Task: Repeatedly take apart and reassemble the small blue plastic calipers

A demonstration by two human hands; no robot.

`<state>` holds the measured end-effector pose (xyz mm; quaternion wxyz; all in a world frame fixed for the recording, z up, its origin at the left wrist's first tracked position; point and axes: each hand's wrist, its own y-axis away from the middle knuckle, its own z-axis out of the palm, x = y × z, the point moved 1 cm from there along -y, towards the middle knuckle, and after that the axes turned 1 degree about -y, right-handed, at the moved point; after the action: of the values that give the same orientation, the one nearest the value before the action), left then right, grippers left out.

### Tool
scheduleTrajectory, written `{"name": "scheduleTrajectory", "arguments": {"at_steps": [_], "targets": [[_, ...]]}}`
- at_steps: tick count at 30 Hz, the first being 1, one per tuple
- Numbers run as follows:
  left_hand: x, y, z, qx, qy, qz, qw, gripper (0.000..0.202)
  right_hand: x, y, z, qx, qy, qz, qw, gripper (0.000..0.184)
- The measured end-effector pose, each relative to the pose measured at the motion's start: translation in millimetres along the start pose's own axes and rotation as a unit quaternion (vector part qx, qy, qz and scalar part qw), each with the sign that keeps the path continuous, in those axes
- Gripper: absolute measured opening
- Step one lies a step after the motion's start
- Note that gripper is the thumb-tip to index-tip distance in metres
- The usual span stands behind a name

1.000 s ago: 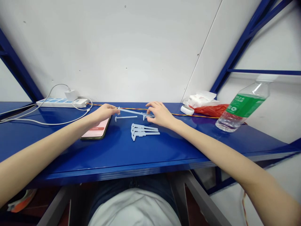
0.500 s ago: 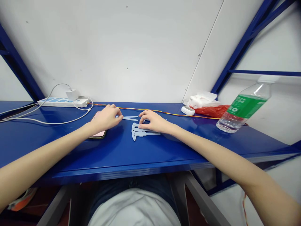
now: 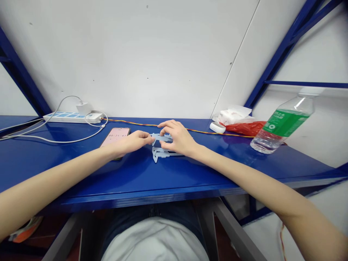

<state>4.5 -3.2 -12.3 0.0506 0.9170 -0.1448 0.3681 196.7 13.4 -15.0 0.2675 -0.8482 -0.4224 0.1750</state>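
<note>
My left hand [image 3: 140, 140] pinches the jaw end of a pale blue-grey plastic caliper [image 3: 160, 138] between thumb and fingertips. Around that caliper curves my right hand [image 3: 178, 137], thumb and forefinger apart; its other fingers are partly hidden. More calipers [image 3: 160, 154] of the same kind lie just nearer to me, jaws toward the left, their far ends partly under my right hand. A phone [image 3: 119, 132] showing a running timer lies beneath and behind my left wrist.
The blue table [image 3: 130, 181] meets a white wall. A power strip [image 3: 67, 117] with a white cable [image 3: 62, 141] lies at left. Thin red-yellow wires [image 3: 190, 129] run along the back. At right are a white oval device [image 3: 217, 127], a red bag [image 3: 244, 128] and a water bottle [image 3: 282, 123].
My left hand has moved right to the caliper beside my right hand, uncovering the phone's screen. My right hand has lifted its fingers apart, and the upper caliper has left the nearer group.
</note>
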Motion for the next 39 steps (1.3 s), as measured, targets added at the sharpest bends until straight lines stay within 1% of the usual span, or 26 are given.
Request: {"name": "scheduleTrajectory", "arguments": {"at_steps": [2, 5, 8, 9, 12, 15, 17, 19, 21, 22, 24, 27, 29, 32, 35, 37, 39], "targets": [[1.5, 1.1, 1.3, -0.004, 0.043, -0.007, 0.999, 0.031, -3.1, 0.2, -1.6, 0.009, 0.011, -0.010, 1.000, 0.008], [0.6, -1.6, -4.4, 0.019, 0.029, -0.007, 0.999, 0.025, 2.2, -0.1, -2.5, 0.010, 0.020, -0.001, 1.000, 0.008], [-8.0, -8.2, -20.1, 0.067, 0.002, -0.030, 0.997, 0.024, 18.1, -0.5, -3.8, 0.006, 0.031, 0.026, 0.999, 0.008], [-12.5, -10.7, -26.1, 0.071, 0.005, -0.037, 0.997, 0.025, 24.2, -0.4, -4.3, -0.008, 0.033, 0.033, 0.999, 0.007], [-26.8, -17.1, -41.4, 0.066, 0.011, -0.027, 0.997, 0.029, 40.3, 1.6, -5.7, -0.054, 0.045, 0.055, 0.996, 0.008], [-36.7, -20.0, -49.1, 0.062, -0.027, -0.031, 0.997, 0.031, 47.8, 4.0, -6.1, -0.079, 0.075, 0.078, 0.991, 0.008], [-38.6, -20.0, -50.3, 0.066, -0.093, -0.040, 0.993, 0.032, 46.9, 4.9, -6.0, -0.086, 0.078, 0.086, 0.989, 0.008], [-37.1, -19.5, -49.5, 0.084, -0.186, -0.028, 0.979, 0.032, 40.7, 5.0, -6.2, -0.088, 0.055, 0.076, 0.992, 0.010], [-34.0, -19.1, -46.9, 0.104, -0.271, 0.008, 0.957, 0.032, 30.0, 4.9, -6.7, -0.094, 0.012, 0.054, 0.994, 0.015], [-32.3, -18.9, -44.8, 0.107, -0.299, 0.029, 0.948, 0.032, 23.5, 4.9, -6.7, -0.106, -0.011, 0.042, 0.993, 0.017], [-29.1, -18.1, -39.4, 0.098, -0.327, 0.056, 0.938, 0.032, 10.5, 4.9, -6.0, -0.133, -0.042, 0.024, 0.990, 0.019], [-22.7, -13.9, -29.3, 0.082, -0.340, 0.061, 0.935, 0.032, -2.5, 5.2, -2.7, -0.150, -0.049, 0.021, 0.987, 0.019], [-16.7, -9.3, -22.6, 0.075, -0.341, 0.062, 0.935, 0.031, -4.1, 5.4, 0.2, -0.154, -0.041, 0.031, 0.987, 0.019], [-7.9, -2.6, -14.3, 0.050, -0.323, 0.082, 0.942, 0.030, 1.3, 5.1, 3.5, -0.159, -0.019, 0.050, 0.986, 0.019], [-3.7, 0.6, -9.6, 0.029, -0.292, 0.095, 0.951, 0.031, 8.2, 4.4, 4.1, -0.169, -0.010, 0.073, 0.983, 0.019], [-3.3, 1.1, -8.0, 0.015, -0.263, 0.090, 0.960, 0.031, 10.0, 4.0, 3.6, -0.175, -0.014, 0.078, 0.981, 0.015], [-2.7, 1.5, -6.7, 0.004, -0.228, 0.079, 0.970, 0.032, 9.0, 3.8, 2.5, -0.167, -0.016, 0.072, 0.983, 0.007]]}}
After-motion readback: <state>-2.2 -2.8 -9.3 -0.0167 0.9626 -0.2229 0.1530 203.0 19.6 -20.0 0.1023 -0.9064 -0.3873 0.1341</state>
